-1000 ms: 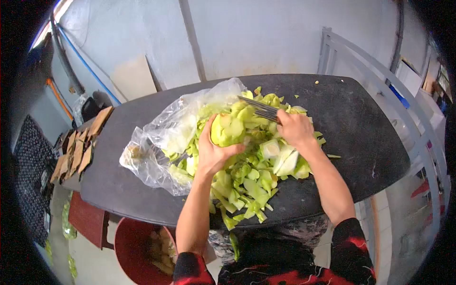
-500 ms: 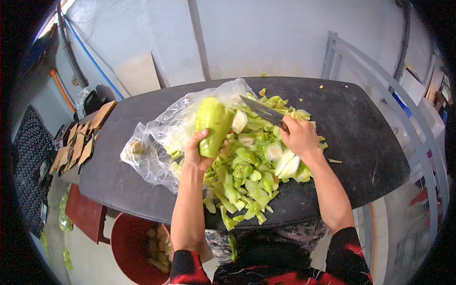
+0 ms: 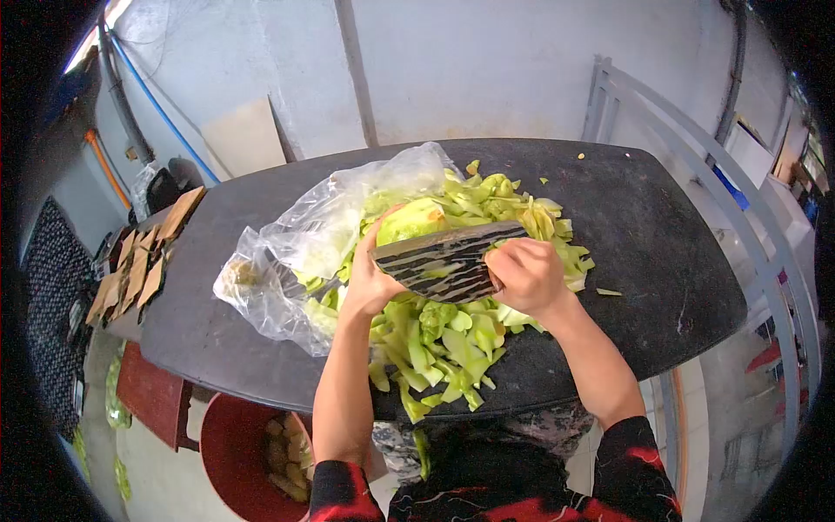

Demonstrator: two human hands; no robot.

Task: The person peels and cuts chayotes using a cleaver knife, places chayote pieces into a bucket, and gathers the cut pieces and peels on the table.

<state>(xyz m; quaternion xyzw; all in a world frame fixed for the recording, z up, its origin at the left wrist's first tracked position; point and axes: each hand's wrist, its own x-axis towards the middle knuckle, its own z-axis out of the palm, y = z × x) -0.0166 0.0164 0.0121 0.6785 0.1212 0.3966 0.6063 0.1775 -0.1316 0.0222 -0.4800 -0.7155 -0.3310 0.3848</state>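
My left hand (image 3: 372, 277) is closed around a thick, pale green vegetable stem (image 3: 411, 221), whose lower part is hidden behind a blade. That broad blade, streaked dark and light, belongs to a kitchen knife (image 3: 452, 261). My right hand (image 3: 527, 277) grips its handle, and the flat of the blade faces me across the front of the stem. Whether the edge touches the stem I cannot tell. Under both hands spreads a heap of green peelings and trimmings (image 3: 461, 341), partly on a clear plastic bag (image 3: 283, 291).
The dark table (image 3: 670, 261) has a rounded edge close to my body. Below it at left stand a red bucket (image 3: 235, 452) with pale pieces inside and a red stool (image 3: 152, 387). A grey metal railing (image 3: 696, 143) runs along the right. Cardboard pieces (image 3: 143, 261) lie at left.
The knife has swung down and left, from pointing away at upper right to lying across the stem. My left hand has lowered and tilted the stem. My right hand has moved slightly down.
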